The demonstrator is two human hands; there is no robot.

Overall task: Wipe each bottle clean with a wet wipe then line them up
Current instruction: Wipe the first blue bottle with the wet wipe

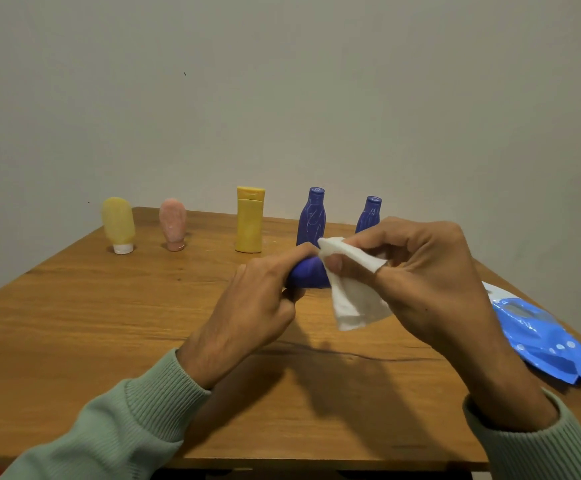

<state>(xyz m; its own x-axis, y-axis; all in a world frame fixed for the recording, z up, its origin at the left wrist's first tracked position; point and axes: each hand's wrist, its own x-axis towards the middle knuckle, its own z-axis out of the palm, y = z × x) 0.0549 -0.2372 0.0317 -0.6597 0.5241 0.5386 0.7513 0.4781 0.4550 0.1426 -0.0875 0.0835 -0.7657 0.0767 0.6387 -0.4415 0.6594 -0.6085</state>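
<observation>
Left hand (258, 306) grips held bottle (304, 275) by one end; it lies sideways, lifted off the table (109, 341), mid-front. Right hand (431, 282) pinches the wipe (351, 296) between thumb and fingers, against the bottle's other end.

Step looks like wiping. To do it well: rotate the bottle with the left hand, wrap the wipe round and drag it end to end, then cap and base.

Back row, all upright and spaced apart: yellow tube (118, 223) and pink tube (172, 223) on their caps, yellow bottle (249, 220), two blue bottles (311, 216) (368, 216). All capped, fill levels not readable. Pack (545, 341) lies flat, right; contents hidden.
</observation>
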